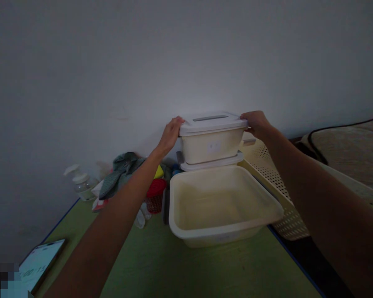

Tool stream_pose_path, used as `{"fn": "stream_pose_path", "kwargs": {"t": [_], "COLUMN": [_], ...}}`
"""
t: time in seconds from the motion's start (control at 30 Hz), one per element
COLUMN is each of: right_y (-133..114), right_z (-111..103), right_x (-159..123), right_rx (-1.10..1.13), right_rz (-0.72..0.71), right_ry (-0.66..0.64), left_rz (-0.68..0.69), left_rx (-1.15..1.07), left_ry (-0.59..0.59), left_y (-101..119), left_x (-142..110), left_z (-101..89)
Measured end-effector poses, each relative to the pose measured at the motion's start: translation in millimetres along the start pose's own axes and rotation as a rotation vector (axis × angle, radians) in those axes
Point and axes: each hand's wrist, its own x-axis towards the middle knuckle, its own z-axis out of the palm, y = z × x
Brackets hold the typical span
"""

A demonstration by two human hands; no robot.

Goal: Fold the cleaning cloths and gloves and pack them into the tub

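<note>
A cream storage box with a white lid [214, 142] is between my two hands, at the back of the table near the wall. My left hand [171, 134] grips the left end of its lid, and my right hand [255, 124] has its fingers curled round the right end. Directly under or behind this box shows another white lid [211, 162]; whether the two touch is hard to tell. In front stands an open cream plastic bin [217, 203] with nothing visible inside.
Left of the bin are a red basket [156, 194], a grey-green cloth [122, 169] and a pump bottle [82, 184]. A phone [42, 260] lies at the table's left edge. To the right, a perforated cream basket [286, 211] stands beside the green table [205, 269], near a cushion-like item [351, 145].
</note>
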Motion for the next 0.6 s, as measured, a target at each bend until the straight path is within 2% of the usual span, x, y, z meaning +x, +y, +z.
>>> {"fn": "stream_pose_path", "kwargs": {"t": [0.07,0.2,0.6], "right_y": [-2,-8,-16], "right_z": [3,7,9], "right_x": [-2,-6,-9], "right_rx": [0.049,0.120,0.120], "right_rz": [0.072,0.158,0.191], "right_ry": [0.014,0.056,0.117], "left_rz": [0.007,-0.026,-0.078], "left_rx": [0.004,-0.012,-0.027], "left_ry": [0.086,0.151,0.262], "left_y": [-2,-8,-20], "left_x": [1,5,13], "left_z": [7.8,14.4,22.7]}}
